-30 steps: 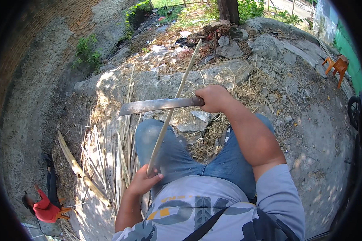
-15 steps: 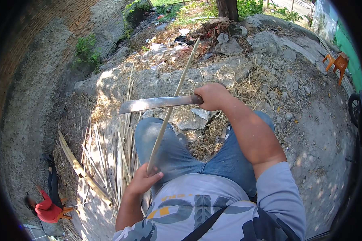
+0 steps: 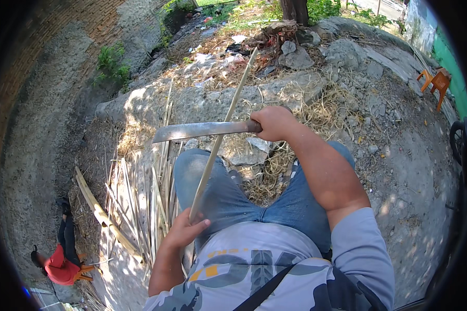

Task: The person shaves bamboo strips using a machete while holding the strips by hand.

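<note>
My right hand [image 3: 276, 123] is closed round the dark handle of a machete [image 3: 202, 130], whose broad blade reaches to the left above my knee. The blade lies across a long pale bamboo strip [image 3: 227, 122], against it or just over it. Low on the left, by my thigh, my left hand [image 3: 186, 229] grips the strip's near end. From there the strip slants up and away past the blade, its far tip above the stone slab. Part of the left fingers is hidden behind the strip.
Several split bamboo strips [image 3: 158, 192] lie left of my leg, with a thicker bamboo piece [image 3: 106, 217] beyond. Curly shavings [image 3: 316, 111] litter the ground before a stone slab [image 3: 192, 106]. A person in red [image 3: 63, 267] sits far left. An orange chair [image 3: 439, 85] stands far right.
The machete's blade has tipped slightly, its tip a little higher. Both hands keep their hold and the strip has barely moved. The seated person at the left has shifted an arm.
</note>
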`<state>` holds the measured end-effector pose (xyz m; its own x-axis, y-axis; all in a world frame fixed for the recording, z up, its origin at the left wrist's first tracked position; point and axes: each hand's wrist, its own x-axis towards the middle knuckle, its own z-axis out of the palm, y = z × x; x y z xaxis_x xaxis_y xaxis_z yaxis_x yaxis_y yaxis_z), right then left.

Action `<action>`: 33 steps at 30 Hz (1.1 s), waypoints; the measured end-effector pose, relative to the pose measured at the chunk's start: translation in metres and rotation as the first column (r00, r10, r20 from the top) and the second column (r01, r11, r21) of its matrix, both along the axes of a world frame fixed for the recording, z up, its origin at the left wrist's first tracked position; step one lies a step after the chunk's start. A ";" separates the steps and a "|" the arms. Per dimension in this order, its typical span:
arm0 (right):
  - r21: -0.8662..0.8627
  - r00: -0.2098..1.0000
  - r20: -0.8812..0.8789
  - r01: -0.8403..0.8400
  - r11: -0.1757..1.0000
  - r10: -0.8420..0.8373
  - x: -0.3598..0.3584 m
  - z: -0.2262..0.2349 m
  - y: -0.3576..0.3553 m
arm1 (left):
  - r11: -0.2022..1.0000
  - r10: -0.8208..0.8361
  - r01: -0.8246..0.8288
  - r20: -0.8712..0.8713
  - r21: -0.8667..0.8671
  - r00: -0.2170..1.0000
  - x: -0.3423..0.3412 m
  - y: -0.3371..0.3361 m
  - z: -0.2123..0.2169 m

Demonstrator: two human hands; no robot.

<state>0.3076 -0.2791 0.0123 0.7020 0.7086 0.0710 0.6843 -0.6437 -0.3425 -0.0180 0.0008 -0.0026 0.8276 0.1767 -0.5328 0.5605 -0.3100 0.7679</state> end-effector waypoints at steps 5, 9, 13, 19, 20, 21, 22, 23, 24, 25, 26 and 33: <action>-0.001 1.000 -0.004 -0.004 1.000 0.004 0.000 0.000 0.001 | 1.000 0.021 -0.021 -0.017 0.013 1.000 -0.001 0.000 -0.001; -0.017 1.000 -0.009 0.007 1.000 -0.007 0.001 -0.002 0.000 | 1.000 0.014 -0.014 -0.015 0.008 1.000 0.001 0.000 -0.001; -0.022 1.000 -0.012 0.012 1.000 -0.013 0.001 -0.004 0.001 | 1.000 0.022 -0.022 -0.024 -0.012 0.999 0.001 -0.003 0.003; -0.023 1.000 -0.029 0.010 1.000 -0.010 -0.001 0.002 -0.001 | 0.999 0.029 -0.029 -0.011 -0.013 1.000 0.002 -0.004 0.001; -0.024 1.000 -0.029 0.011 1.000 -0.011 -0.001 0.002 0.000 | 1.000 0.019 -0.019 -0.019 0.021 1.000 0.002 -0.005 0.003; -0.020 1.000 -0.020 0.008 1.000 -0.008 -0.001 0.001 0.000 | 1.000 0.017 -0.016 -0.019 0.020 1.000 0.002 -0.006 0.005; -0.016 1.000 -0.010 0.005 1.000 -0.005 0.000 0.001 0.001 | 0.999 0.045 -0.045 0.003 -0.005 0.999 0.002 -0.008 0.009; -0.017 1.000 -0.010 0.007 1.000 -0.007 -0.001 0.001 0.002 | 0.997 0.074 -0.074 0.024 -0.030 0.997 0.002 -0.009 0.010; 0.019 1.000 0.007 0.026 0.999 -0.026 -0.003 0.001 0.005 | 0.997 0.074 -0.073 0.025 -0.033 0.997 0.002 -0.007 0.010; 0.055 0.999 0.024 0.044 0.998 -0.045 -0.005 0.001 0.007 | 0.998 0.057 -0.058 0.054 0.021 0.997 0.002 -0.002 0.009; 0.052 0.999 0.026 0.043 0.998 -0.044 -0.008 0.002 0.010 | 0.996 0.040 -0.046 0.082 0.075 0.996 0.002 0.001 0.009; 0.296 0.884 -0.135 0.467 0.833 -0.447 0.028 0.001 -0.010 | 0.996 0.034 -0.039 0.071 0.075 0.997 -0.030 0.017 0.038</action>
<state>0.3361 -0.2889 0.0134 0.9502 0.2534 0.1816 0.3111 -0.7315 -0.6068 -0.0476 0.0182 0.0356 0.8543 0.2458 -0.4579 0.5188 -0.3497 0.7801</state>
